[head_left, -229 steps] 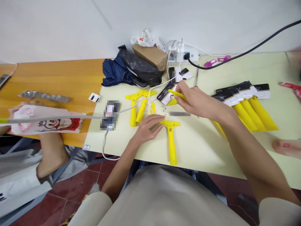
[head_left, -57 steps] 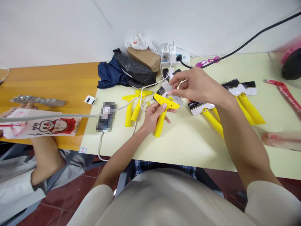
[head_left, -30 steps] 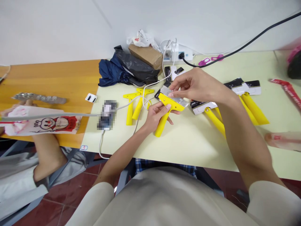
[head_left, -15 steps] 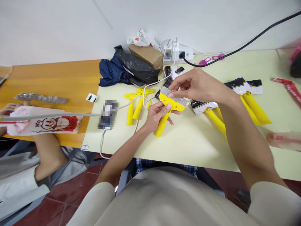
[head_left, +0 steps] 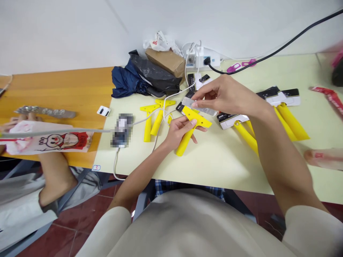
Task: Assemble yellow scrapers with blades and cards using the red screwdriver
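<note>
Left hand [head_left: 179, 131] grips yellow scraper handle [head_left: 190, 128]; right hand [head_left: 225, 95] pinches metal blade [head_left: 199, 106] just above its head, not yet seated.

smooth yellow plastic scraper [head_left: 191, 125], shiny metal blade [head_left: 199, 107] — matt table [head_left: 214, 160]

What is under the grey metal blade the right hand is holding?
The grey metal blade sits just above the yellow T-shaped plastic handle held by the left hand. Whether they touch is unclear.
</note>
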Available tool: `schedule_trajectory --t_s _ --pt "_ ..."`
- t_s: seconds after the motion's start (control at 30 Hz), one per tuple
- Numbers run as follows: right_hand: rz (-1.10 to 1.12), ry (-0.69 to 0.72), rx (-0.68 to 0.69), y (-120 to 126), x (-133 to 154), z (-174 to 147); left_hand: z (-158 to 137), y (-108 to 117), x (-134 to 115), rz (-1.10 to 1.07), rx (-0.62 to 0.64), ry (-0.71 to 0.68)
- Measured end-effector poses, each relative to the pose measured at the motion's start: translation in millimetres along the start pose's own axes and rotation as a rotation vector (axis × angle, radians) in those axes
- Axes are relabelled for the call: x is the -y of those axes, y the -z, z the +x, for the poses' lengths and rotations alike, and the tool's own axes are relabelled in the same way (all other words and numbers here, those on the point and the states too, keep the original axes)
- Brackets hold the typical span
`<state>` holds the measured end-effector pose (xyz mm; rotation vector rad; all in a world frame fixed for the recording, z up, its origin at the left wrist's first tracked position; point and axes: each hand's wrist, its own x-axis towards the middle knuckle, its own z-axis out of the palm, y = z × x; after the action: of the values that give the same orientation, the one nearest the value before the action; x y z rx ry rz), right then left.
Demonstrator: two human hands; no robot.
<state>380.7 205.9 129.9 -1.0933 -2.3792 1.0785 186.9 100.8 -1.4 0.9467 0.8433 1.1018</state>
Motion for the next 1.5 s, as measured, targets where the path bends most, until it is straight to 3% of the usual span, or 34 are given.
schedule_trajectory --t_s 0.3,0.6,0.83,1.5 --pt "-0.054 0.063 0.003 2.0 -1.0 -1.0 -1.2 0.7 0.3 -0.021 0.073 0.004" --pt "-0.027 0.046 0.011 5.2 1.8 -2.9 0.0 0.8 -2.7 0.005 0.044 0.025" --pt "-0.045 0.132 0.036 1.1 -1.3 -0.3 0.2 -0.8 -3.6 0.007 0.012 0.003" --pt "-0.059 0.043 0.085 -1.8 -4.4 2.8 3.6 0.0 -4.2 -0.019 -0.073 0.017"
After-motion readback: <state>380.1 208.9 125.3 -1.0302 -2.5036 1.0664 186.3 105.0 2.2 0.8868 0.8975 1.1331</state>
